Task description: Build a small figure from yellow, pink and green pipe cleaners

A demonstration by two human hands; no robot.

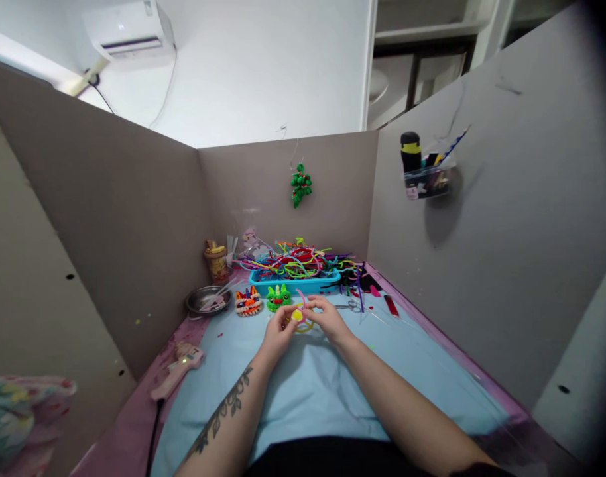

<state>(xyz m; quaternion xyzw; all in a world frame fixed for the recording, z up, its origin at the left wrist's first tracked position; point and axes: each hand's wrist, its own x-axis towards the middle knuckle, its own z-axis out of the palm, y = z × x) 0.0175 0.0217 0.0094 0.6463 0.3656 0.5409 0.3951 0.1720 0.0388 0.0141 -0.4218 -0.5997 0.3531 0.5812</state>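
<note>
My left hand (279, 326) pinches a small yellow piece (297, 315) made of fuzzy pipe cleaner, with a yellow loop hanging below it. A pink pipe cleaner (302, 297) sticks up from between the hands, and the fingers of my right hand (327, 316) are closed on it beside the yellow piece. Just behind the hands sit a green fuzzy animal head (278, 299) and, left of it, an orange and white one (248, 301). Part of the yellow piece is hidden by my fingers.
A blue tray (317, 285) heaped with pipe cleaners (298, 260) stands at the back. Scissors (351, 305) lie right of my hands. Leftward are a metal bowl (208, 302), a pink glue gun (180, 372) and a yellow-lidded cup (216, 262). Grey panels (283, 156) enclose the table.
</note>
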